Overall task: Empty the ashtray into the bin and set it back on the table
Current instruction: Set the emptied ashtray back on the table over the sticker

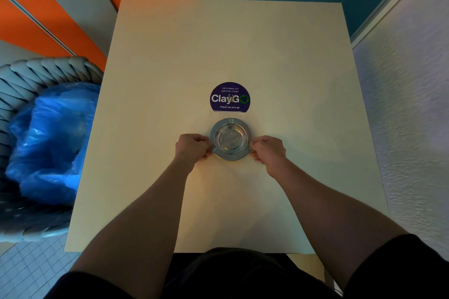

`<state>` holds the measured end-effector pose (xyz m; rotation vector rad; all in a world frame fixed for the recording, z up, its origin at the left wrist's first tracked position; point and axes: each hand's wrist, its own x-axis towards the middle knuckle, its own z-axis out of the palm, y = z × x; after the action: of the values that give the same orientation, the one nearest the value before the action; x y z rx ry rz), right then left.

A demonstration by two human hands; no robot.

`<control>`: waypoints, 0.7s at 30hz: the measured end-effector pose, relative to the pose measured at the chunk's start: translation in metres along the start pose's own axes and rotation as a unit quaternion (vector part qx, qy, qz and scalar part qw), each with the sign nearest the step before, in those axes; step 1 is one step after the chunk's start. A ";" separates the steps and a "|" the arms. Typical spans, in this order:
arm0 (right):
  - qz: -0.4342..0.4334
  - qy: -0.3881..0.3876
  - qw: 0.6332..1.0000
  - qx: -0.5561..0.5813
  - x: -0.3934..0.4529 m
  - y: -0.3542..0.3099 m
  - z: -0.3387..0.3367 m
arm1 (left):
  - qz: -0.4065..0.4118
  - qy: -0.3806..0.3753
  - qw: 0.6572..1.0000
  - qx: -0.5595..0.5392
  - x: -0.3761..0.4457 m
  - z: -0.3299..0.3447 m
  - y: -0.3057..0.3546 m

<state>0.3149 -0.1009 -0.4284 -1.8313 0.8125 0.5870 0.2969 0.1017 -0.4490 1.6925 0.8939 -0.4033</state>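
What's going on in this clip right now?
A person grips a round glass ashtray by its two sides, left hand and right hand. It sits on the pale table just below a purple sticker. The bin with a blue liner stands left of the table. The ashtray looks clear inside.

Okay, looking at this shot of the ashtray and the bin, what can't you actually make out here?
Head view only:
- Ashtray contents: clear glass and glare; cannot tell ash from empty.
- Fingertips of left hand and right hand: curled under the rim, so the grip is unclear.
- Bin contents: blue liner covers them; the frame's left edge cuts it off.
- Sticker middle: scuffed.
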 end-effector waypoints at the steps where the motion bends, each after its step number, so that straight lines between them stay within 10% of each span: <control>1: 0.001 0.000 1.000 0.004 0.003 -0.004 0.000 | 0.002 0.003 1.000 0.001 0.003 0.001 0.004; 21: -0.013 0.001 1.000 -0.019 0.060 -0.072 0.011 | 0.007 0.043 0.999 -0.015 0.061 0.009 0.070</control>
<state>0.4087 -0.0872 -0.4322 -1.8742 0.7825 0.5884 0.3894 0.1086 -0.4454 1.6970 0.9460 -0.3089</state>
